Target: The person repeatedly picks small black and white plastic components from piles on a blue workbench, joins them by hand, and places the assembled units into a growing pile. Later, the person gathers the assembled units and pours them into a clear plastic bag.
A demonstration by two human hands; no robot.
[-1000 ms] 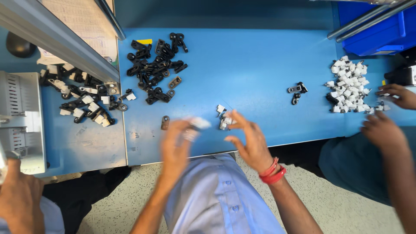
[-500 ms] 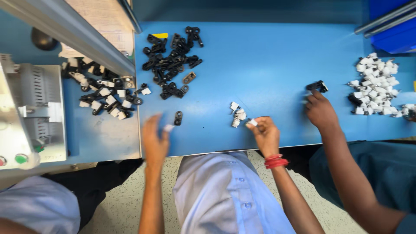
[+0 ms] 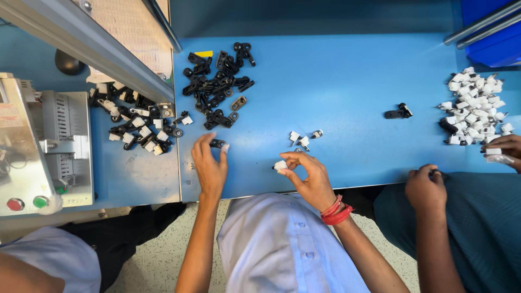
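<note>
Near the blue bench [image 3: 347,70] edge, your right hand [image 3: 308,179] pinches a small white clip [image 3: 280,165]; left hand [image 3: 210,165] fingertips grip a black clip [image 3: 217,144], prob. Both light, rigid plastic, slippery; pinch by the flat sides.

The small white plastic piece [image 3: 280,165] pinched in my right hand [image 3: 306,179] is half covered by my fingertips, so I cannot tell its shape, and the little black plastic clip [image 3: 217,144] at my left hand [image 3: 209,168] is too small to make out in detail. The dark blue plastic bin [image 3: 496,32] is cut off by the top right corner, and the grey metal machine with red and green buttons [image 3: 32,157] runs off the left edge. A co-worker's hand [image 3: 502,149] beside the heap of small white plastic parts [image 3: 475,108] is cropped at the right border.
</note>
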